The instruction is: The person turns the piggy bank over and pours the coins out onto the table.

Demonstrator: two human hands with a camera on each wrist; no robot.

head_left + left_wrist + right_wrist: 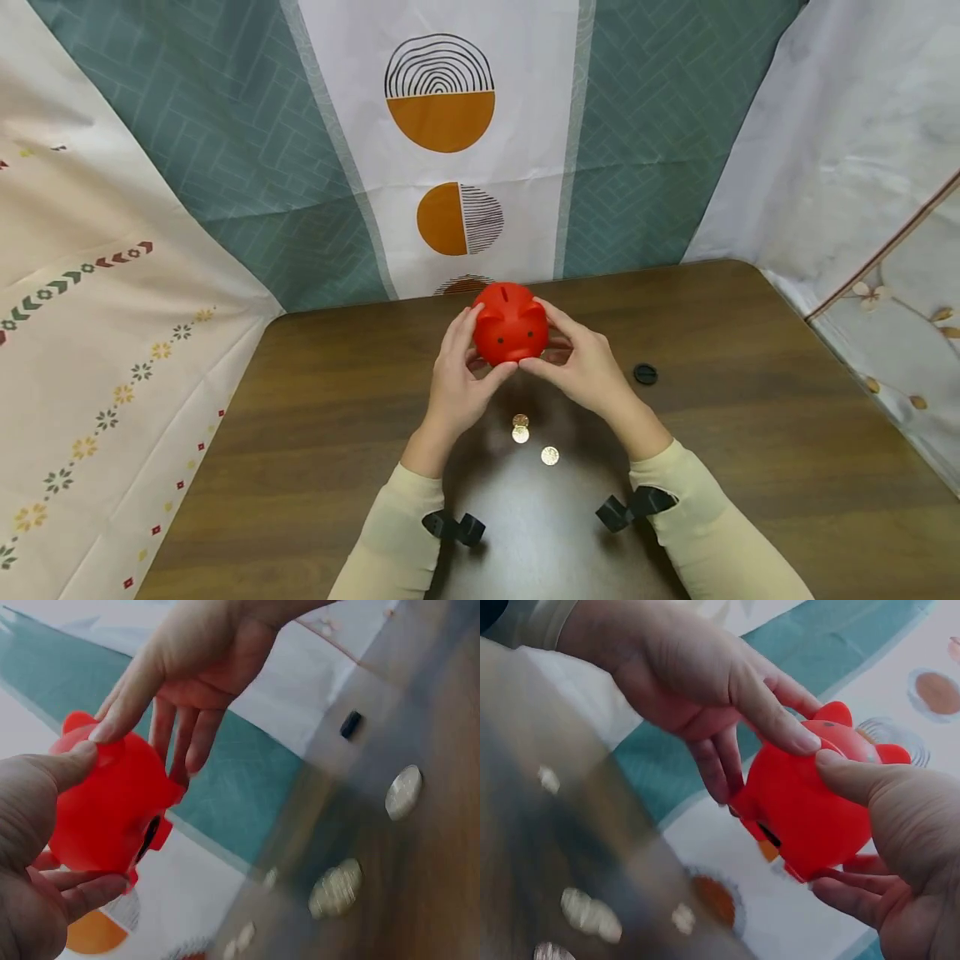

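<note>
A red piggy bank is held up over the table, its face toward the head camera and a coin slot on top. My left hand grips one side of it, thumb under the snout. On the opposite side my right hand grips it too, the thumbs close together. Both wrist views show a dark round opening in the belly of the bank. Gold-coloured coins lie on the table below my hands, two of them overlapping. A small black round plug lies to the right of my right hand.
The brown wooden table ends just behind the piggy bank. A patterned cloth hangs along its back edge, with light cloths at the left and right sides. Black camera mounts are strapped to both wrists.
</note>
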